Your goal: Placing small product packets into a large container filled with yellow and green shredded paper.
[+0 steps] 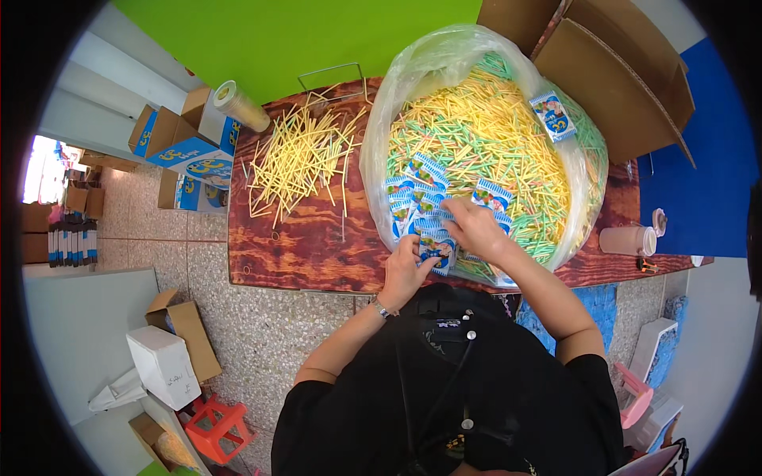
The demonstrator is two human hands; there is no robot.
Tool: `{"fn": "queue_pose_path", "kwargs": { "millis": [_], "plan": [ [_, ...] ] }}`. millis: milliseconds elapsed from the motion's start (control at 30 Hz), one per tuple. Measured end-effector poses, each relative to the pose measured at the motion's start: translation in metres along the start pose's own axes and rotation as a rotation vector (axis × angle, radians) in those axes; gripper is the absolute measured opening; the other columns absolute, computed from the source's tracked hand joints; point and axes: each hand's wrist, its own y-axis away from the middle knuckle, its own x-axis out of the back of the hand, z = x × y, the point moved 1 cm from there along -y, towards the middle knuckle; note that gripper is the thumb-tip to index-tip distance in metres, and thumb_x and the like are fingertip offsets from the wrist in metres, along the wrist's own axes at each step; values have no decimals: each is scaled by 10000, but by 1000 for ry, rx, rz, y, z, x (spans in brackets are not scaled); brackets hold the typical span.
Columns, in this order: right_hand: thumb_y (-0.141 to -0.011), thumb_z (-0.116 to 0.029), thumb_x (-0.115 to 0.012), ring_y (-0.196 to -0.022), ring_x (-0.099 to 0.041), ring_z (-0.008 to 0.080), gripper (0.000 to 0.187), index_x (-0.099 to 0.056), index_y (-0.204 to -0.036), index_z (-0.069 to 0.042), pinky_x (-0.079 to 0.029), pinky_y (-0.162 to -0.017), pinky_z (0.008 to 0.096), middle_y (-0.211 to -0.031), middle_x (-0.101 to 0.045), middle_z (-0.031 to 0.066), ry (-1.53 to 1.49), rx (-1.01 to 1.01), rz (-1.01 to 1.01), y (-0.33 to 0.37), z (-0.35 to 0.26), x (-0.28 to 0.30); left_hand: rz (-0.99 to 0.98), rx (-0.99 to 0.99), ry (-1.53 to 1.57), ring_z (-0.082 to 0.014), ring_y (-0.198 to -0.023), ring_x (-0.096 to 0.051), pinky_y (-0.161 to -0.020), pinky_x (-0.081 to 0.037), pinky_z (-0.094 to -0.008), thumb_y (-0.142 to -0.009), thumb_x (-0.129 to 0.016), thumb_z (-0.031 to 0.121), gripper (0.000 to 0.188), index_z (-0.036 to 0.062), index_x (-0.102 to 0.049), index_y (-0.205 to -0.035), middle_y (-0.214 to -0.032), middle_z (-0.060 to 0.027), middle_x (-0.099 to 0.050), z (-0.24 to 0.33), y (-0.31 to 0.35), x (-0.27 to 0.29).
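A large clear plastic bag (379, 151) stands open on the table, full of short yellow, green and pinkish sticks (500, 127). Several small blue-and-white packets lie on the sticks at the bag's near side. My left hand (403, 278) grips the edge of one blue-and-white packet (436, 246) between thumb and fingers. Just right of it, my right hand (478, 230) reaches over the packets with its fingers bent together; what lies under its fingertips is hidden. Another packet (552, 117) rests by itself on the bag's right side.
Loose pale yellow sticks (305, 159) are heaped on the red-brown wooden table (317, 258), beside a wire stand (329, 71). A stack of clear cups (240, 105) and blue boxes (194, 155) stand left. Brown cardboard (611, 87) leans behind the bag; a pinkish cup (627, 239) lies right.
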Motion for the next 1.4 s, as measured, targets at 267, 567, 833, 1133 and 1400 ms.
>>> {"fn": "queue_pose_path", "kwargs": {
  "millis": [267,567,833,1133,1400],
  "plan": [
    [-779,-128,-696,-968,-580,322,388,-567,-1136,-47,-512,-799,423,-935,-641,145,298,-55,-158,-29,7,-8,24,22,67,-218,-666,-600,-583,-503,-326,-723,-814,100,552,9,-484,-1156,-784,-96,-554,0,0,-3],
    [-771,-101,-677,-912,-580,287,201,-628,-965,-86,-490,-791,391,-925,-606,98,253,200,-141,-9,-4,-11,229,-201,-268,-354,-1100,-482,-943,-400,-443,-626,-864,158,948,-35,-340,-1393,-1179,-189,-509,20,-5,12],
    [-833,-146,-651,-895,-588,328,169,-621,-982,-75,-489,-763,421,-891,-602,118,-214,193,-250,-18,-19,0,80,-233,-102,-330,-1070,-545,-887,-418,-412,-591,-862,129,786,27,-480,-1271,-1134,-150,-572,-13,0,11],
    [-764,-133,-714,-1011,-559,323,273,-571,-991,-80,-512,-752,423,-977,-564,99,273,201,3,-44,8,-5,12,-331,-1,-330,-980,-580,-857,-448,-398,-594,-846,69,543,53,-582,-1068,-1051,-134,-593,-11,-8,13],
    [-862,-152,-637,-976,-587,413,298,-517,-1121,-70,-468,-865,451,-1046,-614,160,-297,-150,-557,-3,-30,24,75,-445,20,-380,-1232,-491,-994,-431,-428,-573,-798,-26,633,45,-544,-1148,-1322,-209,-481,-11,-1,9]
  ]
}}
